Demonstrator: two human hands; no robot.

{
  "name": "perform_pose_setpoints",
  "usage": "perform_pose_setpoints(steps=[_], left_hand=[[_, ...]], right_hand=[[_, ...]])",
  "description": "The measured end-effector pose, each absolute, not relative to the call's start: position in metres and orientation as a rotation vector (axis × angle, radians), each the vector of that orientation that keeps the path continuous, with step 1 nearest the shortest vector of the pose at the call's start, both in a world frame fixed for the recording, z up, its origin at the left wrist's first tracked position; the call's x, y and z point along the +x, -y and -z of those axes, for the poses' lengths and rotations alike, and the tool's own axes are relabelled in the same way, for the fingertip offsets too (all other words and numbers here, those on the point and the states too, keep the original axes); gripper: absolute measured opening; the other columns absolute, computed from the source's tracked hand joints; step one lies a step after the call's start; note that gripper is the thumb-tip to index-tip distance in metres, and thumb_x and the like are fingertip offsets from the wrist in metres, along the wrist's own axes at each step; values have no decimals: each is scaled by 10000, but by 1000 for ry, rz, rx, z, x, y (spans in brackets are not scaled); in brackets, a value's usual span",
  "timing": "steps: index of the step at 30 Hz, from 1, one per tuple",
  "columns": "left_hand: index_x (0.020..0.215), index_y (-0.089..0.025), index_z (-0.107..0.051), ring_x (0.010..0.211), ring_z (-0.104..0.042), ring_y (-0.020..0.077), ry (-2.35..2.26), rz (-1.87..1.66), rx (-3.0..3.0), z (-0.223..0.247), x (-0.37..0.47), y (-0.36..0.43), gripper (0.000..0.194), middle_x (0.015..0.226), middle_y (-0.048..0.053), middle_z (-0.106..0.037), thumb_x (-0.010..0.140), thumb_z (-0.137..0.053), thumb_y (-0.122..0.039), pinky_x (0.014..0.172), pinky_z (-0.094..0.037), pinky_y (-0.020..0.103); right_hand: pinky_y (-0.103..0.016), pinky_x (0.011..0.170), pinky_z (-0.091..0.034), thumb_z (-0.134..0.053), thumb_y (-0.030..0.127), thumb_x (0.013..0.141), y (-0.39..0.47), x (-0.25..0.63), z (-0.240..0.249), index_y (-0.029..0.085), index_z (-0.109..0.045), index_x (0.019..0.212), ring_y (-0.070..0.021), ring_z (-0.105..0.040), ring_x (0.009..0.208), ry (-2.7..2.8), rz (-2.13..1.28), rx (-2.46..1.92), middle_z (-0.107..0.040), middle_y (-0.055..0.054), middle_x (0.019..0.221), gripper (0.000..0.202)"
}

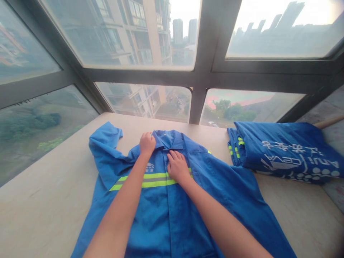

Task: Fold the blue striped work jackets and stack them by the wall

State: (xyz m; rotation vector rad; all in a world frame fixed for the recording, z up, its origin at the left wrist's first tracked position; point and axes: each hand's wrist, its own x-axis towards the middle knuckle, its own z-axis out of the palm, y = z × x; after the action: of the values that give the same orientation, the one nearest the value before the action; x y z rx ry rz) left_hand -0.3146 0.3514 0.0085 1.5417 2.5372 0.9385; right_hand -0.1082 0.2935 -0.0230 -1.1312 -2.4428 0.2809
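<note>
A blue work jacket (153,200) with a yellow-green and grey reflective band lies front side up, its collar toward the window. My left hand (147,144) is closed on the cloth beside the left side of the collar; its fingertips are hidden. My right hand (177,167) rests on the front placket just below the collar, fingers apart and lightly bent on the fabric. One sleeve (104,138) is bent up on the left. The jacket's other side spreads out to the right, under my right forearm.
Folded blue garments (285,150) with white lettering and reflective strips are stacked on the right. The pale sill (34,208) carries everything. Grey window frames (204,71) rise behind and on the left. A patterned cloth (334,132) borders the right edge.
</note>
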Motion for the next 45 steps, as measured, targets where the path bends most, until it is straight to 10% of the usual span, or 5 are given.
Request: perform_pose_setpoints(steps=[15,28,45], left_hand=[[1430,-109,-468,1425,-346,288,-2402,-679,2170,-15,-256,-287,571,1473,170,-476,866,-379,-135,1177,-254,472],[1488,-214,-396,1428,-333,279,-2312,-394,2137,25,-234,-255,560,1573,77,-345,956,-351,-384,1172,-236,495],[1462,-177,-429,1423,-329,255,-2349,-390,2131,25,-229,-253,543,1559,67,-377,952,-367,-353,1180,-235,477]], right_hand=[[-453,1130,-262,-484,260,891,-293,-107,23,119,-514,1376,-296,-372,1349,2382,-299,-1203,-499,-154,1434,506],[-405,1108,-383,-368,21,792,-306,-103,47,85,-552,1332,-227,-450,1303,2064,-486,-1210,-531,-165,1389,574],[-428,1107,-293,-406,228,901,-383,-121,24,80,-471,1394,-298,-339,1385,2568,-176,-1347,-372,-156,1540,519]])
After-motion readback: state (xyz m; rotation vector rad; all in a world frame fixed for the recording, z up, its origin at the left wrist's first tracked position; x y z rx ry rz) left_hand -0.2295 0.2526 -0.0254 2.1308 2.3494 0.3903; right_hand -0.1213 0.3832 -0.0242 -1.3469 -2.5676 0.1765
